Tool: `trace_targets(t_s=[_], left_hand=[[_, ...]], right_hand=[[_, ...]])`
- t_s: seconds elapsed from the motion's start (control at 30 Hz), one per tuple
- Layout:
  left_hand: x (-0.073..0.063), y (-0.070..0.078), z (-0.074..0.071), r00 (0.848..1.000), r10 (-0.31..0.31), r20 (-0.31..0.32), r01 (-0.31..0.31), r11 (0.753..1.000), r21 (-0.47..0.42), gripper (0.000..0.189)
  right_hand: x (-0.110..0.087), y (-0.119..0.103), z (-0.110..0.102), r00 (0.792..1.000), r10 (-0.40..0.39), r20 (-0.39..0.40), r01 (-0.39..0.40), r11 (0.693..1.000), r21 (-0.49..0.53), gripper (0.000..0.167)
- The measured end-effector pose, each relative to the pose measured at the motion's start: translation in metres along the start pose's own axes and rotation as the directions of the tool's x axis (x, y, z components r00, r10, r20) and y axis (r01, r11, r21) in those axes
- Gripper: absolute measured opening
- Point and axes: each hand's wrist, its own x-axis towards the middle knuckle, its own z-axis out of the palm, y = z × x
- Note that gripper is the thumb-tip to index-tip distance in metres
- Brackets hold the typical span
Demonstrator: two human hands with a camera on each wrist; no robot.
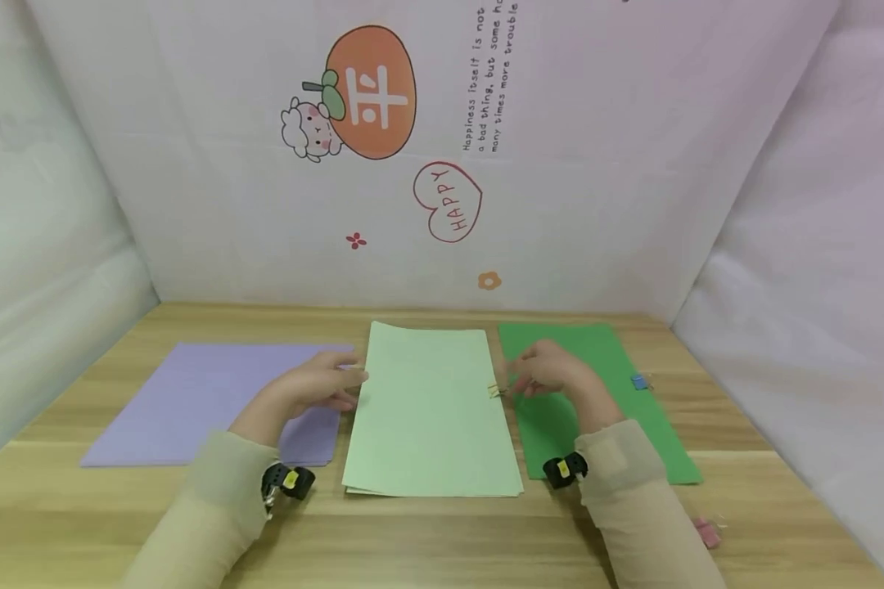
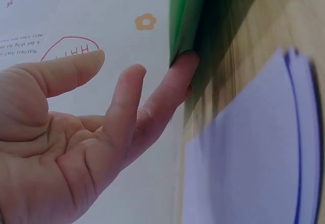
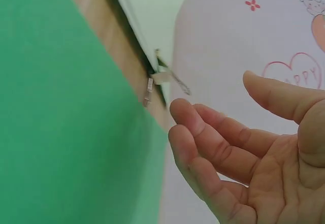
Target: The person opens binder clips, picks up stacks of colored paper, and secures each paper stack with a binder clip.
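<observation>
A stack of light green paper point(image 1: 430, 409) lies in the middle of the wooden table. On its right edge sits a pale yellow binder clip point(image 1: 496, 391), its silver handles spread apart in the right wrist view. My left hand point(image 1: 324, 382) is at the stack's left edge, fingers loosely extended; in the left wrist view a fingertip point(image 2: 185, 61) meets the green edge. Just right of the clip, my right hand point(image 1: 548, 368) hovers over dark green paper point(image 1: 560, 425). Its fingers are relaxed and hold nothing, and a gap shows between them and the clip handles point(image 3: 180, 83).
Purple paper point(image 1: 214, 401) lies at the left, partly under my left hand. A blue binder clip point(image 1: 639, 382) grips the dark green paper's right edge. Near my right sleeve, a pink clip point(image 1: 707, 532) lies on the table. White printed cloth point(image 1: 560, 204) encloses the back and sides.
</observation>
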Motion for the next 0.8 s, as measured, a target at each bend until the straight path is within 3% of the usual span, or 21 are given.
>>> trace_targets(t_s=[0.27,0.47,0.6,0.7,0.8], left_hand=[[-0.013,-0.003,-0.012,0.999,0.029,-0.014,-0.028,0.999,0.047,0.062],[-0.023,0.002,-0.02,0.989,0.144,-0.021,-0.139,0.98,0.146,0.057],[-0.029,0.002,-0.023,0.963,0.267,-0.017,-0.252,0.928,0.275,0.053],[-0.033,-0.002,-0.024,0.938,0.348,-0.001,-0.32,0.864,0.388,0.051],[-0.038,-0.006,-0.028,0.922,0.386,0.023,-0.345,0.796,0.497,0.051]], right_hand=[[-0.017,-0.007,-0.01,0.997,-0.074,-0.036,0.072,0.997,-0.035,0.048],[-0.031,-0.012,-0.018,0.991,-0.132,-0.025,0.129,0.988,-0.086,0.044],[-0.04,-0.016,-0.024,0.989,-0.147,-0.024,0.142,0.981,-0.132,0.043],[-0.048,-0.019,-0.029,0.987,-0.158,-0.037,0.149,0.974,-0.169,0.044],[-0.057,-0.021,-0.035,0.984,-0.17,-0.057,0.155,0.968,-0.199,0.044]])
